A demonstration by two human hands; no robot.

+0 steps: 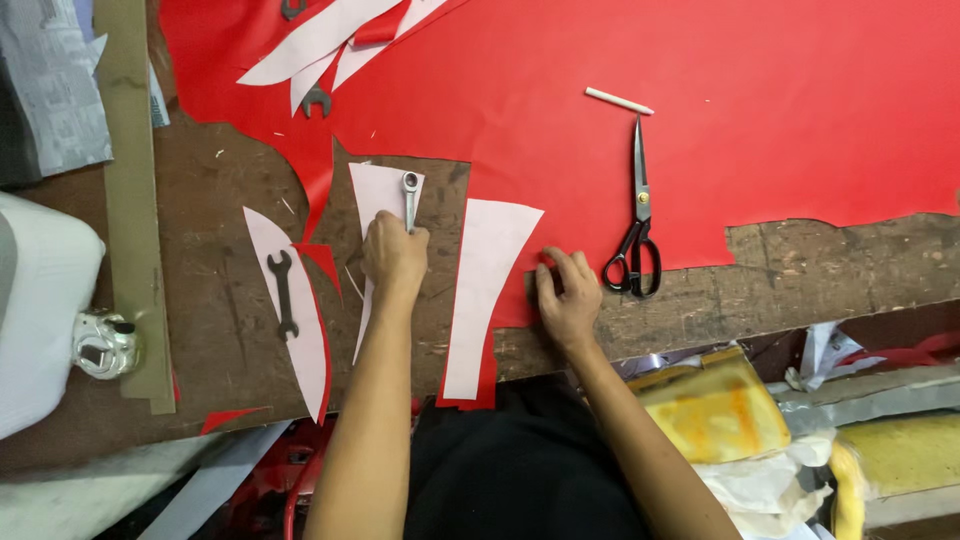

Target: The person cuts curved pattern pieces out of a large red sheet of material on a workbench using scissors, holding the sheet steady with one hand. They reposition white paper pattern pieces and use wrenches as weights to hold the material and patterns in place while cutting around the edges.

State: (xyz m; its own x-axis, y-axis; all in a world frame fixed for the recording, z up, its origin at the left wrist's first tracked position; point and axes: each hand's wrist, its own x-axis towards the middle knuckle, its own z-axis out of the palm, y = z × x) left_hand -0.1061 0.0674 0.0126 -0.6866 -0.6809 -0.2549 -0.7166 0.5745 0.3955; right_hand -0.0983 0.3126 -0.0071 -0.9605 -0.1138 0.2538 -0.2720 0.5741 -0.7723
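So the worn brown counter [800, 275] is mostly covered by a big sheet of red material [750, 110], with black scissors [636, 235] lying on it blades pointing away, handles right at the sheet's ragged near edge, and a thin white stick [619, 100] (chalk maybe, can't really tell) just past the blade tips. Over on the left there's a curved white paper pattern [310, 350] with a dark open-ended spanner [283, 293] sitting on it as a weight, plus a small red offcut [322, 262] beside it. More white pattern strips [320, 45] are piled at the far edge, another small spanner [316, 100] resting just by them. A long strip of greenish cardboard [130, 200] runs down the left side, with a white machine [45, 320] next to it. The left hand [394, 255] is closed around the handle of a silver ring wrench [410, 198], which lies on a narrow white pattern piece [375, 195], shiny ring end pointing away. The right hand [566, 295] holds nothing, fingers spread flat and pressing on the red sheet's edge, right beside a wider white pattern piece [483, 290] that tapers toward the near edge with red showing under its bottom end. Scissors are just to the right of that hand
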